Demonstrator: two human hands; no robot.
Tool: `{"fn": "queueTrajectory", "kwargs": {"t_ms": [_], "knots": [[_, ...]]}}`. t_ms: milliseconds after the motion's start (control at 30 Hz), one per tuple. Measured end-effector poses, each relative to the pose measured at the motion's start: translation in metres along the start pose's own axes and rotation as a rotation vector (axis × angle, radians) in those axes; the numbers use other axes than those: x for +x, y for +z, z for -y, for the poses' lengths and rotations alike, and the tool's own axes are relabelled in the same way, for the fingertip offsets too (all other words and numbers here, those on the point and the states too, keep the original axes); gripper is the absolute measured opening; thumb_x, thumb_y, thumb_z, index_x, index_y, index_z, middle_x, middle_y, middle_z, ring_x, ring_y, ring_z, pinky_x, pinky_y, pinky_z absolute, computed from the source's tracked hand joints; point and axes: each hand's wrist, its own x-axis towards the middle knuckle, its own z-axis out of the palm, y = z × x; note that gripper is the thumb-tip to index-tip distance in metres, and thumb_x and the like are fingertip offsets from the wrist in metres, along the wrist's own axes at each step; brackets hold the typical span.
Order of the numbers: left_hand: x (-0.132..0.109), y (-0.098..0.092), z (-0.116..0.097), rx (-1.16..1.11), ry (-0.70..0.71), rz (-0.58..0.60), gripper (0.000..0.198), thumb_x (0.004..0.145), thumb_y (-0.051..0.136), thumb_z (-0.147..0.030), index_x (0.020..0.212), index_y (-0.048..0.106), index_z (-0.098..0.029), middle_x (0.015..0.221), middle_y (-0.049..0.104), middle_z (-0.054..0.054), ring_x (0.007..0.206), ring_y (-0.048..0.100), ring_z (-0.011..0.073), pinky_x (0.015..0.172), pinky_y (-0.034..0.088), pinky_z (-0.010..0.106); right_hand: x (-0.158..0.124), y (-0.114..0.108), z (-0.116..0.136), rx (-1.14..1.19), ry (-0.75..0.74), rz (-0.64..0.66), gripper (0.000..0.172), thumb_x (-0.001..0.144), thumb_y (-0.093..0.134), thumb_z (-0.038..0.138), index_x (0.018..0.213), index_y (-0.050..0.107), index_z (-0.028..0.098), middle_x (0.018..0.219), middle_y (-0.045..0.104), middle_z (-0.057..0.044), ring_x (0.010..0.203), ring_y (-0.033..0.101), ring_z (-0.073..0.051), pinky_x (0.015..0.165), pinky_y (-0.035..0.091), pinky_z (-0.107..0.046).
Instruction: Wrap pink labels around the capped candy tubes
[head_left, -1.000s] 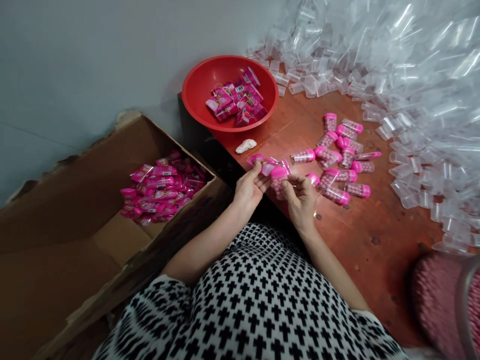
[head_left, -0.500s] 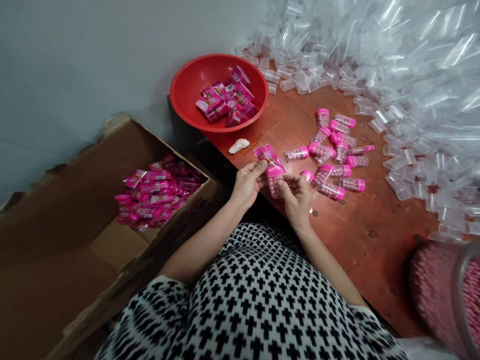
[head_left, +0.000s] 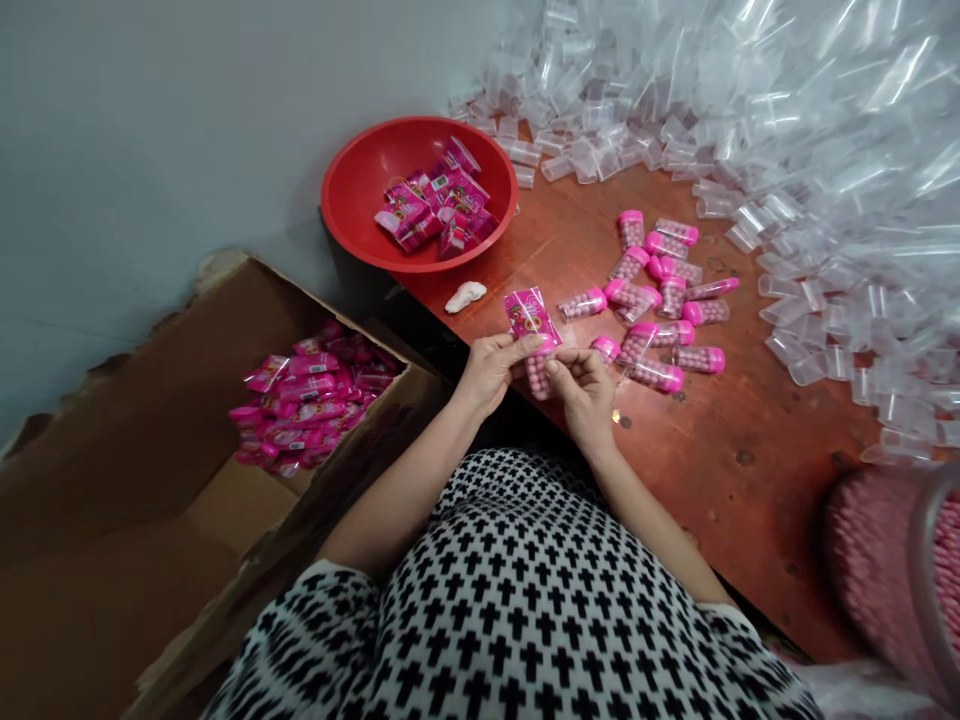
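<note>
Right of and beyond the round red plastic bowl (head_left: 352,215), the biggest thing before you is the loose heap of empty clear plastic tubes (head_left: 787,120), glassy and tumbled every way. Left of the bowl and nearer you stands the open brown cardboard box (head_left: 150,520) with a torn, soft rim. It holds a pile of shiny pink wrapped packs (head_left: 307,395). The bowl sits at the far left corner of the worn reddish-brown wooden tabletop (head_left: 750,440). More glossy pink sachets (head_left: 431,205) lie inside the bowl.

Right of the bowl, a scatter of pink-capped filled tubes (head_left: 660,300) lies flat on the wood, caps pointing in mixed directions.

Straight toward you from the bowl, your two hands meet over the tabletop's near edge. Your left hand (head_left: 487,370) and right hand (head_left: 585,395) are equally close to the work, one on each side of it. Between them is a small clear plastic tube (head_left: 537,374) packed with pink balls. Its long axis runs from your lap up toward the bowl, tipped slightly left. A glossy pink printed film sleeve (head_left: 529,312) sits over its far end and stands clear beyond your fingertips. The fingers (head_left: 523,346) of your left hand are closed narrow on the sleeve's near edge. Those of your right pinch the tube's body from the other side.

Smallest of all, a white crumpled lump (head_left: 465,296) lies just on your side of the bowl, apart from both hands.
</note>
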Motion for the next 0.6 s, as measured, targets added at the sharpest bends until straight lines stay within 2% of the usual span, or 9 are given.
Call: {"fn": "queueTrajectory", "kwargs": {"t_ms": [100, 233, 400, 467, 600], "knots": [[0.001, 0.0, -0.002, 0.058, -0.019, 0.02, 0.033, 0.051, 0.088, -0.033, 0.059, 0.066, -0.009, 0.056, 0.063, 0.002, 0.051, 0.057, 0.0105, 0.056, 0.048, 0.026, 0.0, 0.0, -0.001, 0.037, 0.047, 0.001, 0.027, 0.074, 0.076, 0.035, 0.085, 0.057, 0.021, 0.067, 0.066, 0.005, 0.053, 0.063, -0.01, 0.051, 0.058, -0.024], [0.001, 0.0, 0.002, 0.066, -0.042, 0.019, 0.033, 0.055, 0.086, -0.034, 0.065, 0.069, -0.008, 0.061, 0.066, 0.004, 0.054, 0.06, 0.0124, 0.06, 0.05, 0.028, 0.0, -0.002, -0.002, -0.071, -0.033, -0.024, 0.025, 0.076, 0.074, 0.037, 0.083, 0.056, 0.022, 0.068, 0.068, 0.004, 0.058, 0.066, -0.012, 0.058, 0.059, -0.026], [-0.001, -0.001, 0.005, 0.041, -0.069, 0.009, 0.033, 0.055, 0.087, -0.034, 0.066, 0.069, -0.008, 0.063, 0.067, 0.005, 0.057, 0.061, 0.0128, 0.062, 0.051, 0.028, 0.003, -0.003, -0.003, 0.032, 0.104, -0.062, 0.032, 0.07, 0.079, 0.038, 0.079, 0.054, 0.02, 0.063, 0.063, 0.006, 0.05, 0.061, -0.01, 0.048, 0.056, -0.024], [0.0, 0.0, 0.006, 0.042, -0.074, 0.001, 0.034, 0.055, 0.087, -0.034, 0.065, 0.069, -0.008, 0.061, 0.066, 0.005, 0.055, 0.06, 0.0122, 0.06, 0.05, 0.027, 0.003, -0.003, -0.004, -0.009, 0.067, -0.045, 0.028, 0.073, 0.076, 0.037, 0.079, 0.054, 0.021, 0.064, 0.064, 0.006, 0.052, 0.062, -0.01, 0.05, 0.056, -0.024], [0.001, 0.005, 0.009, 0.008, -0.045, -0.042, 0.036, 0.053, 0.087, -0.035, 0.065, 0.068, -0.008, 0.059, 0.064, 0.003, 0.051, 0.056, 0.0097, 0.053, 0.046, 0.024, -0.001, -0.006, -0.006, -0.224, -0.108, -0.005, 0.018, 0.08, 0.071, 0.034, 0.084, 0.058, 0.021, 0.072, 0.069, 0.003, 0.062, 0.066, -0.012, 0.061, 0.058, -0.027]]}}
